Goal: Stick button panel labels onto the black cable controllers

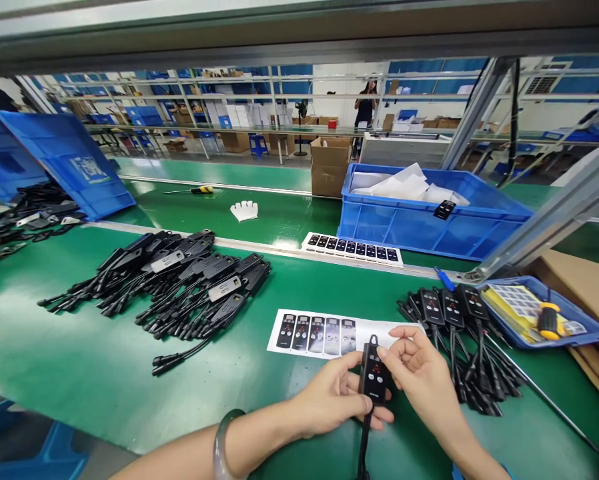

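Observation:
A small black controller box (pixel 373 383) with a hanging loop on top, a cable below and a printed face of red and grey marks is held near the front of the bench. My left hand (pixel 339 393) wraps round its lower part, thumb on the front edge. At its upper right corner my right hand (pixel 414 367) presses with the thumb, fingers curled. Behind both hands lies a white sheet of face labels (pixel 317 333), its right part bare and partly covered. To the right rest several labelled controllers (pixel 451 308) with their cables bundled downward.
Left on the bench lies a pile of black cabled controllers (pixel 194 273). Further back are another label sheet (pixel 352 249), a blue crate (pixel 424 223) with white paper, a white glove (pixel 244 211) and a screwdriver (pixel 199 190). A blue tray (pixel 587 332) and a metal rod (pixel 544 393) sit right.

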Demonstrator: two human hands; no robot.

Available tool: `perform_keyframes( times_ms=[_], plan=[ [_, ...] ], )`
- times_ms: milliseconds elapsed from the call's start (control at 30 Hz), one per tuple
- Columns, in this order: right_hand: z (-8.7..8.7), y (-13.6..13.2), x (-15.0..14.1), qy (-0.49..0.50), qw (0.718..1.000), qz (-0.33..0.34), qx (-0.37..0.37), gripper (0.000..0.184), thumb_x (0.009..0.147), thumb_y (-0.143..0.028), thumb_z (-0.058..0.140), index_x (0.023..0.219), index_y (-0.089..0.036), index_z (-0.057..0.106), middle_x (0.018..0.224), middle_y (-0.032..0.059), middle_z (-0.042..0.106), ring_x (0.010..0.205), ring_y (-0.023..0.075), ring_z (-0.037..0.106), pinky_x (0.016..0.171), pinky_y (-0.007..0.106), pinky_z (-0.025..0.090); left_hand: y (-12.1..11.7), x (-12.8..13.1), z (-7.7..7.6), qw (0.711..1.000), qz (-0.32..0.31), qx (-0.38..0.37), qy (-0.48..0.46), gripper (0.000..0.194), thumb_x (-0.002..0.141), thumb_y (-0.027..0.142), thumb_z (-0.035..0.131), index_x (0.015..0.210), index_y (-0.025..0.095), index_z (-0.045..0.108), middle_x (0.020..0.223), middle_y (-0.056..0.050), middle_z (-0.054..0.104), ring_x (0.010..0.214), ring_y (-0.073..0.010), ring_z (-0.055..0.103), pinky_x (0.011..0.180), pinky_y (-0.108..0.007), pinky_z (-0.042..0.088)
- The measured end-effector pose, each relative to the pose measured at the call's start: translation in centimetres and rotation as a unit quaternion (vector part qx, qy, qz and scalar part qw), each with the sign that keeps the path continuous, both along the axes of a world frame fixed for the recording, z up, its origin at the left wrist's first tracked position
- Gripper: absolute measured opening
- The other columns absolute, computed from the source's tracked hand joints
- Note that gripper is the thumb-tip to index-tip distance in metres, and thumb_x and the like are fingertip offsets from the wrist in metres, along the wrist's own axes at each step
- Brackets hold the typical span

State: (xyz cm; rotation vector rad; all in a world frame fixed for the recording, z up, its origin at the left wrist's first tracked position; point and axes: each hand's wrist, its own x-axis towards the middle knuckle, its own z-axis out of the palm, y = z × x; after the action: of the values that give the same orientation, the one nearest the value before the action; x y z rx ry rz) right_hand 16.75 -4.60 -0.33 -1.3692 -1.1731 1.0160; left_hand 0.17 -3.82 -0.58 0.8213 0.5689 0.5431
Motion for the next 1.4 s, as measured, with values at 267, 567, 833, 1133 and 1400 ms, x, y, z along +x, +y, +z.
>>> perform_keyframes(
  times_ms=[267, 567, 833, 1133, 1400],
  plan=[
    [-1.1, 0.1, -0.1, -0.090, 0.989, 0.110, -0.031, 0.037, 0.083, -0.042, 0.057, 0.112, -0.020, 0.049, 0.082, 0.0015, 0.057, 0.067, 0.0160, 0.056, 0.053, 0.026, 0.048, 0.5, -0.1, -0.1, 0.999, 0.028, -0.028, -0.018, 0.042, 0.084, 0.043, 0.055, 0.112, 0.013, 0.054, 0.091, -0.015, 0.067, 0.070, -0.0244, 0.070, 0.065, -0.035, 0.054],
    [-1.4, -0.9, -0.5, -0.166, 0.970, 0.173, 0.023, 0.103, 0.059, -0.031, 0.080, 0.145, -0.024, 0.024, 0.129, 0.0120, 0.053, 0.105, 0.0278, 0.058, 0.087, 0.041, 0.049, 0.8, 0.1, 0.1, 0.996, 0.082, -0.023, -0.012, 0.037, 0.083, 0.037, 0.057, 0.111, 0.013, 0.055, 0.087, -0.013, 0.069, 0.067, -0.0206, 0.069, 0.056, -0.026, 0.050],
    [-1.1, -0.6, -0.6, -0.129, 0.980, 0.152, 0.021, 0.047, 0.094, -0.036, 0.038, 0.137, -0.018, 0.045, 0.111, 0.0103, 0.067, 0.100, 0.0225, 0.062, 0.089, 0.038, 0.048, 0.5, 0.4, -0.4, 0.996, 0.083, 0.030, 0.031, 0.050, 0.082, 0.050, 0.057, 0.116, 0.016, 0.041, 0.079, -0.007, 0.067, 0.067, -0.0205, 0.069, 0.064, -0.032, 0.054],
    [-0.6, -1.0, -1.4, -0.233, 0.960, 0.123, 0.094, 0.043, 0.092, -0.031, 0.041, 0.133, -0.019, 0.047, 0.082, 0.0042, 0.069, 0.068, 0.0182, 0.064, 0.063, 0.028, 0.054, 0.2, 0.2, -0.7, 0.988, 0.087, 0.106, 0.072, 0.047, 0.083, 0.051, 0.054, 0.114, 0.019, 0.040, 0.096, -0.008, 0.064, 0.067, -0.0170, 0.068, 0.064, -0.032, 0.054],
    [-0.4, -1.3, -1.2, -0.378, 0.893, 0.105, 0.221, 0.060, 0.087, -0.020, 0.051, 0.144, -0.022, 0.030, 0.122, 0.0141, 0.055, 0.104, 0.0256, 0.059, 0.083, 0.037, 0.056, 0.6, -0.1, -0.5, 0.994, 0.090, 0.045, -0.050, 0.058, 0.085, 0.045, 0.057, 0.134, 0.026, 0.033, 0.121, -0.011, 0.057, 0.093, -0.0192, 0.064, 0.087, -0.038, 0.045]
  ],
)
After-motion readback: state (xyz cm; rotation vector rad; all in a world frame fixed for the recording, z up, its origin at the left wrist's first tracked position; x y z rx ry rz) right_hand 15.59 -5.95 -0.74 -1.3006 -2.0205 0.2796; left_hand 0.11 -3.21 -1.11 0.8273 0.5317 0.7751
